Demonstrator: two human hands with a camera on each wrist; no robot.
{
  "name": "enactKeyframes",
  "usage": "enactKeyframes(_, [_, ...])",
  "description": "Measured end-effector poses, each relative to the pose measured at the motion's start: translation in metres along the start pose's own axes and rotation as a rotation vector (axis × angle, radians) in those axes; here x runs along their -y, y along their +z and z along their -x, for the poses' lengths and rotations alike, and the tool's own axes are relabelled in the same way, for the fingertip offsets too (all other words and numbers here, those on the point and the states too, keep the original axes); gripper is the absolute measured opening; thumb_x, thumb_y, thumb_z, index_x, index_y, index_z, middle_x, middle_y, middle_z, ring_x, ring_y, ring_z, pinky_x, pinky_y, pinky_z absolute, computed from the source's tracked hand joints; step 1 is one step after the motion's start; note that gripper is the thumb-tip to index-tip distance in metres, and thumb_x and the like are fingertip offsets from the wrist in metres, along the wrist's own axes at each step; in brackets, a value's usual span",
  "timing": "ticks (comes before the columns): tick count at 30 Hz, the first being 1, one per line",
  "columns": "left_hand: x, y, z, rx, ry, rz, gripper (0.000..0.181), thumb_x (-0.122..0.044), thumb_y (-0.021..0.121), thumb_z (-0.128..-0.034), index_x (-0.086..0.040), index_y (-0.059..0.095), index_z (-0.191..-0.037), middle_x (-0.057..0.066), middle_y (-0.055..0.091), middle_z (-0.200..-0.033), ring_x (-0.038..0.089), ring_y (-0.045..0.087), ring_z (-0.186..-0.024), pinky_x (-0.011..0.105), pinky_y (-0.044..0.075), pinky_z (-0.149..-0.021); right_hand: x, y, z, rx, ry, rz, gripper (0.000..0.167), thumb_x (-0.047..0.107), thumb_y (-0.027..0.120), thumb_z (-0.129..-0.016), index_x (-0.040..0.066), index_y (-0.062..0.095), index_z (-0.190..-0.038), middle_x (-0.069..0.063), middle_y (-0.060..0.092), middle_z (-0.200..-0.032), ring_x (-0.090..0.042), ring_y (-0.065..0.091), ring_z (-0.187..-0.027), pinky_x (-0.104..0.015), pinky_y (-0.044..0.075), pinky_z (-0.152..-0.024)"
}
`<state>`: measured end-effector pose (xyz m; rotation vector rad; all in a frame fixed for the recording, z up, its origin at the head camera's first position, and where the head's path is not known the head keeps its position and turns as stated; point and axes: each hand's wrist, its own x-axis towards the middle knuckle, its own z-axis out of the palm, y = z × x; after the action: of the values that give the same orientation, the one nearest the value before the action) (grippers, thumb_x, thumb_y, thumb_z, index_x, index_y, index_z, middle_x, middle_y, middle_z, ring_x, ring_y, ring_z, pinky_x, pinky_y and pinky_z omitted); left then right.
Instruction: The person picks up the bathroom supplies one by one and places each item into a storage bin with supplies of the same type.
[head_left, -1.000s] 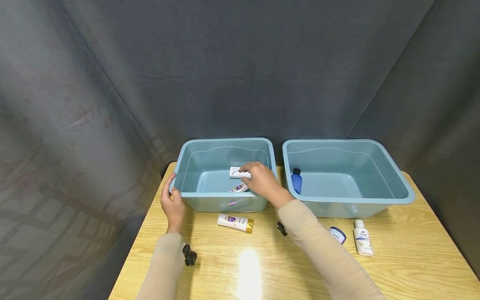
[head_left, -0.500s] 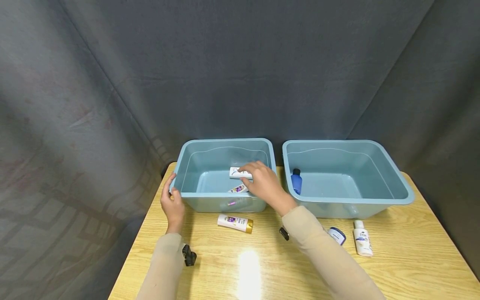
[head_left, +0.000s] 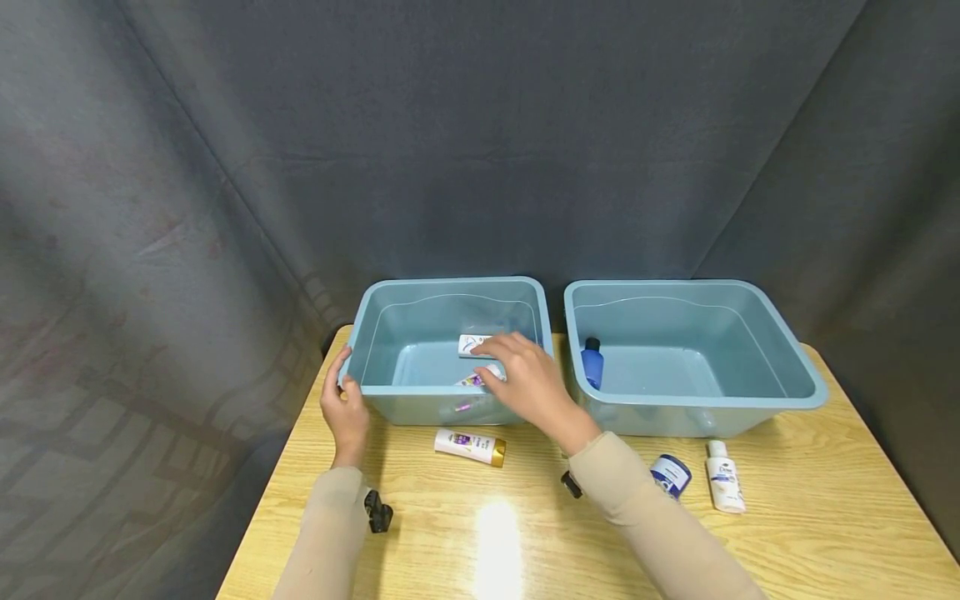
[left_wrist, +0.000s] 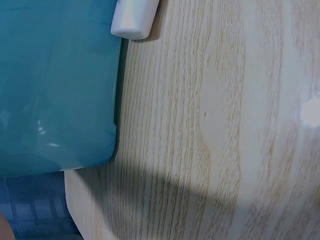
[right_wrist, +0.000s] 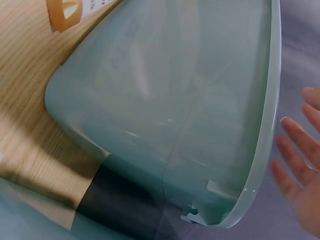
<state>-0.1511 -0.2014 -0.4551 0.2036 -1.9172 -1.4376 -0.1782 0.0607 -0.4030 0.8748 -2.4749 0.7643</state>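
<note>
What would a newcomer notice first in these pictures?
Probably the left bin and the right bin, large and blue, side by side on the wooden table. Then come the left hand at the left bin's near left corner and the open right hand over that bin's right part. After them, perhaps the blue bottle in the right bin's left end, or the gold-capped white bottle lying before the left bin.
</note>
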Motion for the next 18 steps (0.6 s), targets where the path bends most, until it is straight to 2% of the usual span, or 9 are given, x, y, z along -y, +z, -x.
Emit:
enactKeyframes(2, [0.000, 0.000, 0.000, 0.000, 0.000, 0.002, 0.044, 0.009, 0.038, -0.0928, 0.008, 0.058, -0.132, 0.021, 0.057, -0.136, 0.035, 0.048, -0.130, 0.020, 0.033, -0.085, 0.002, -0.001, 0.002, -0.012, -0.011, 0.006, 0.025, 0.018, 0.078, -0.086, 0.014, 0.074, -0.110, -0.001, 0.071, -0.112, -0.020, 0.064, -0.106, -0.037, 0.049, -0.097])
enactKeyframes(7, [0.000, 0.001, 0.000, -0.006, 0.003, -0.002, 0.043, 0.009, 0.038, -0.0930, 0.008, 0.058, -0.131, 0.021, 0.057, -0.136, 0.036, 0.049, -0.128, 0.020, 0.033, -0.084, 0.006, -0.003, 0.008, -0.028, -0.042, 0.021, 0.026, 0.019, 0.079, -0.085, 0.014, 0.074, -0.110, -0.002, 0.071, -0.112, -0.020, 0.064, -0.106, -0.037, 0.047, -0.100])
enactKeyframes(11, [-0.002, 0.002, 0.000, -0.014, 0.003, -0.002, 0.043, 0.009, 0.038, -0.0930, 0.008, 0.059, -0.131, 0.021, 0.058, -0.136, 0.036, 0.049, -0.126, 0.020, 0.032, -0.082, 0.008, -0.004, 0.013, -0.048, -0.082, 0.027, 0.026, 0.018, 0.079, -0.085, 0.013, 0.074, -0.109, -0.003, 0.071, -0.110, -0.020, 0.064, -0.105, -0.036, 0.050, -0.095])
enactKeyframes(18, [-0.004, 0.003, 0.000, -0.026, 0.002, 0.002, 0.043, 0.010, 0.039, -0.0926, 0.009, 0.059, -0.130, 0.022, 0.058, -0.135, 0.035, 0.050, -0.125, 0.018, 0.032, -0.083, 0.008, -0.002, 0.021, -0.094, -0.119, -0.017, 0.024, 0.016, 0.079, -0.084, 0.012, 0.074, -0.107, -0.003, 0.072, -0.109, -0.020, 0.065, -0.103, -0.039, 0.050, -0.097])
